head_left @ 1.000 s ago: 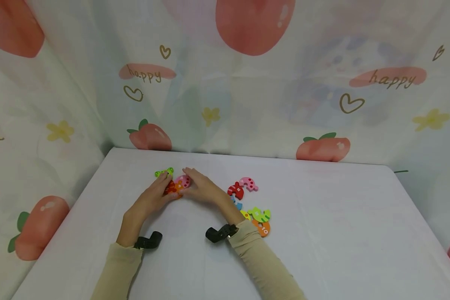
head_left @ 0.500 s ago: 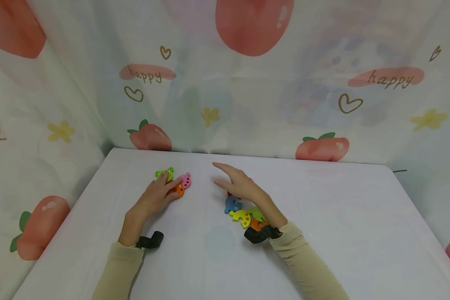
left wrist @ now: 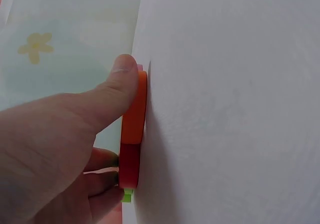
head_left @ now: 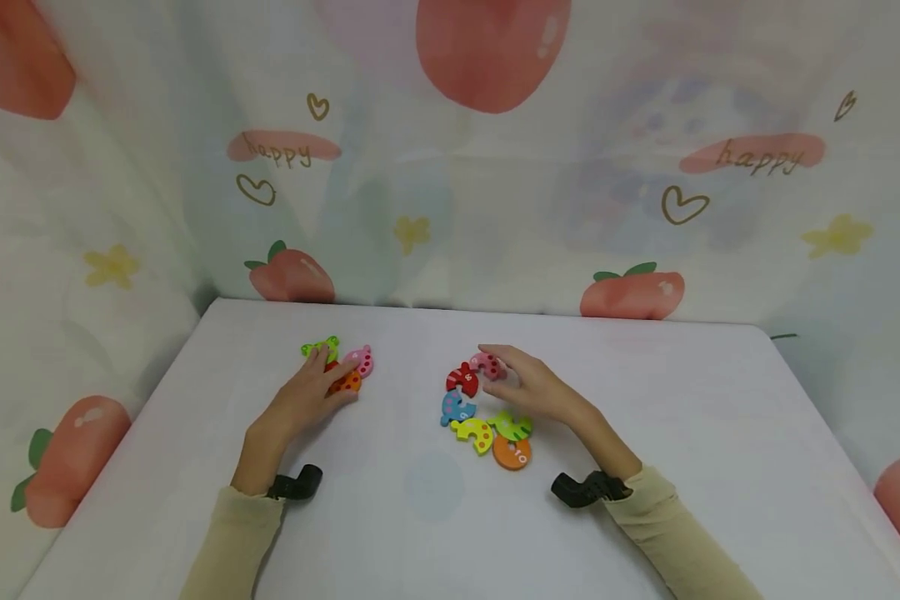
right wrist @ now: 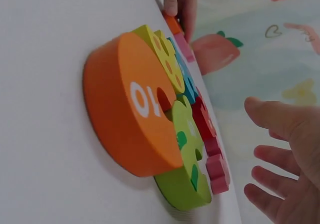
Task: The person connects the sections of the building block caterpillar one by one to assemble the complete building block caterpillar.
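Orange ring marked 10 (head_left: 512, 453) sits at the near end of a curved row on the counter (head_left: 645, 375); green dragon (head_left: 512, 426), yellow toy (head_left: 472, 433), blue toy (head_left: 457, 408), red toy (head_left: 461, 380) and pink toy (head_left: 487, 365) follow. Change: right hand (head_left: 536, 387), a second ago at the left cluster, now hovers near the pink toy, fingers spread, released. Left hand (head_left: 303, 396) has stayed on that cluster, fingers laid loosely over it, not clenched; spotted orange toy (head_left: 351, 382) shows by its thumb. Reading: each hand now minds one group; right row uncovered, ungripped.
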### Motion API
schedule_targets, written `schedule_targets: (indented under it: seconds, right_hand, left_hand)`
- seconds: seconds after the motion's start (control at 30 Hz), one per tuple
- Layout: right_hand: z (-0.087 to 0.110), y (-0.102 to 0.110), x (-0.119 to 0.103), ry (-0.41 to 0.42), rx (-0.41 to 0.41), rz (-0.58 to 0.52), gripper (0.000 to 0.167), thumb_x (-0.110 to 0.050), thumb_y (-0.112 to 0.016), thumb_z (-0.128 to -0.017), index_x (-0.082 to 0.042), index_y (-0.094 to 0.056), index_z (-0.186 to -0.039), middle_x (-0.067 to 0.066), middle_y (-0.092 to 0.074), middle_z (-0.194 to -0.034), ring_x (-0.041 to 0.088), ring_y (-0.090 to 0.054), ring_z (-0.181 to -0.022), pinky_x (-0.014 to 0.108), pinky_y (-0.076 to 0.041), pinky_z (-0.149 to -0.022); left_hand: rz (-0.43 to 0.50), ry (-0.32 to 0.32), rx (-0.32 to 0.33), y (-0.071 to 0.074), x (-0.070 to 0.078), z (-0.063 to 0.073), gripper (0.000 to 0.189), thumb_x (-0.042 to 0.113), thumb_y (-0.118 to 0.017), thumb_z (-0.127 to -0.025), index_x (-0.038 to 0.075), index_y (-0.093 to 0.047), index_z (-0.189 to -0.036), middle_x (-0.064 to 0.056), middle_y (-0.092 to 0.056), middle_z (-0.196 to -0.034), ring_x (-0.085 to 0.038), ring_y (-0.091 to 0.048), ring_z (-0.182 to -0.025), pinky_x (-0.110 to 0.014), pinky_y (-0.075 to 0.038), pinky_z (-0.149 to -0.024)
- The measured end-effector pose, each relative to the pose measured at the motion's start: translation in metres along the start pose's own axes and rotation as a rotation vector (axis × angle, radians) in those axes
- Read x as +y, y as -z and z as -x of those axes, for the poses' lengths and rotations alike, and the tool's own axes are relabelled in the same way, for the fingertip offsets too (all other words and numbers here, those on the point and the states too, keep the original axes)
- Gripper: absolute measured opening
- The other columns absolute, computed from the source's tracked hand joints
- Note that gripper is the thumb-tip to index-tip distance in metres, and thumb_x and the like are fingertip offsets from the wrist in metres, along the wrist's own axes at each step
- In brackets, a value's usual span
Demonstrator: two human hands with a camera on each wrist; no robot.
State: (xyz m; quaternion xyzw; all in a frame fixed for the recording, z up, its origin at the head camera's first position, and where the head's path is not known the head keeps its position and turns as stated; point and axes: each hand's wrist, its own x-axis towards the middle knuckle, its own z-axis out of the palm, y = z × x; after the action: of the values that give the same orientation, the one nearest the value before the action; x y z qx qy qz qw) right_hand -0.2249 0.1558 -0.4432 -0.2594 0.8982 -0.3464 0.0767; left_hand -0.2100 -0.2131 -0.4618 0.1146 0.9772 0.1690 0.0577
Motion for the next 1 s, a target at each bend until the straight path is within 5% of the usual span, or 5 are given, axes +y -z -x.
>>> schedule_targets:
  seconds: [0.5, 1.0]
  right_hand:
    - [0.008, 0.021, 0.001, 0.036, 0.014, -0.011, 0.064, -0.021, -0.069, -0.09, -0.006, -0.041, -0.145, 0.014, -0.043, -0.151, 0.036, -0.04, -0.139, 0.056, -0.042, -0.107]
    - [0.047, 0.01, 0.003, 0.077, -0.187, -0.005, 0.05, -0.016, -0.066, -0.092, -0.006, -0.051, -0.138, 0.011, -0.056, -0.14, 0.03, -0.058, -0.121, 0.046, -0.053, -0.097]
  left_hand:
    - [-0.032, -0.038, -0.022, -0.001, -0.001, 0.001, 0.061, 0.035, -0.056, -0.096, 0.019, -0.035, -0.151, -0.032, -0.01, -0.158, -0.051, -0.01, -0.146, -0.065, -0.027, -0.112]
    - [-0.017, -0.062, -0.025, -0.001, -0.002, 0.003, 0.062, 0.035, -0.056, -0.097, 0.019, -0.033, -0.152, -0.032, -0.009, -0.159, -0.05, -0.008, -0.147, -0.064, -0.027, -0.113]
